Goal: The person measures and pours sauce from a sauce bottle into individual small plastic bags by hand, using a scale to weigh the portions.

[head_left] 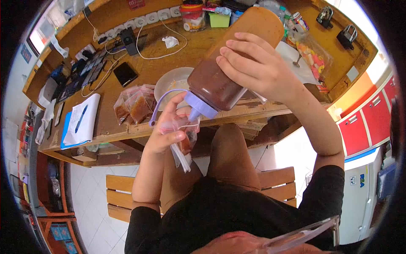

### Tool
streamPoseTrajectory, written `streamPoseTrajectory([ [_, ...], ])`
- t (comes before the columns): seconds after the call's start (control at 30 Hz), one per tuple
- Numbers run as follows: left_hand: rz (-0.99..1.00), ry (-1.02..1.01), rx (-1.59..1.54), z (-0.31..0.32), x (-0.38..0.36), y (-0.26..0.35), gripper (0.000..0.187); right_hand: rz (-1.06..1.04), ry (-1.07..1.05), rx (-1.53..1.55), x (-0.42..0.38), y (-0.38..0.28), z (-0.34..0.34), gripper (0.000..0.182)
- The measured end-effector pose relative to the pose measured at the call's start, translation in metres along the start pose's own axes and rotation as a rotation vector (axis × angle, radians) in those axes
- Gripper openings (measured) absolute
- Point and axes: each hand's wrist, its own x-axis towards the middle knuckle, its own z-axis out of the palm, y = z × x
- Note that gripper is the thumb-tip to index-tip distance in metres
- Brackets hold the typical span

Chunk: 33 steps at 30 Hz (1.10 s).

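My right hand [258,70] is wrapped round a large clear squeeze bottle [211,82] of brown sauce, tilted with its lilac cap [200,105] pointing down to the left. The nozzle reaches the mouth of a small clear plastic bag [185,146], which has some brown sauce inside. My left hand [169,127] pinches the bag below the cap, and white stick-like strips [181,158] hang beside it. Behind my left hand, several filled sauce bags [137,103] lie on the wooden desk [148,72]. A pale round bowl [171,80] stands behind the bottle.
At the left are a notepad with a blue pen [81,118] and several phones [86,70]. A black phone [125,74] and a white cable [163,57] lie further back. Tubs [193,17], padlocks [347,37] and a bag of colourful pieces [313,57] are along the back and right.
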Motion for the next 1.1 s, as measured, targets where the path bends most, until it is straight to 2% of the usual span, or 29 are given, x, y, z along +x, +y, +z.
streamPoseTrajectory([
  [0.23,0.083,0.057,-0.026,-0.003,0.006,0.002,0.094,0.061,-0.025,0.047,-0.003,0.001,0.006,0.036],
  [0.3,0.088,0.062,-0.043,-0.005,0.008,0.004,0.093,0.182,-0.055,0.100,-0.008,-0.004,0.013,0.045],
  [0.53,0.003,0.134,0.086,-0.008,0.026,0.012,0.088,0.257,-0.105,0.109,-0.031,-0.006,0.035,0.064],
  [0.6,0.007,0.116,0.087,-0.010,0.032,0.019,0.087,0.443,-0.144,0.245,-0.033,-0.009,0.039,0.074],
  [0.63,0.031,0.089,0.140,-0.015,0.033,0.024,0.083,0.444,-0.144,0.242,-0.034,-0.010,0.043,0.074],
  [0.7,0.054,0.062,0.191,-0.014,0.037,0.032,0.080,0.717,-0.055,0.455,-0.038,-0.013,0.054,0.077],
  [0.73,0.088,0.112,0.381,-0.011,0.038,0.038,0.076,0.718,-0.056,0.455,-0.040,-0.012,0.057,0.077],
  [0.8,0.179,0.202,0.817,-0.016,0.041,0.041,0.062,1.059,-0.024,0.477,-0.045,-0.007,0.064,0.079],
  [0.83,0.177,0.204,0.818,-0.018,0.040,0.039,0.062,1.059,-0.024,0.480,-0.053,-0.007,0.072,0.079],
  [0.9,0.158,0.260,1.108,-0.022,0.039,0.038,0.054,1.289,0.076,0.592,-0.070,-0.005,0.088,0.082],
  [1.03,0.102,0.365,1.283,-0.024,0.028,0.039,0.048,1.370,0.247,0.738,-0.089,-0.007,0.098,0.086],
  [1.1,0.143,0.473,1.291,-0.022,0.025,0.041,0.049,1.371,0.223,0.717,-0.087,-0.009,0.098,0.088],
])
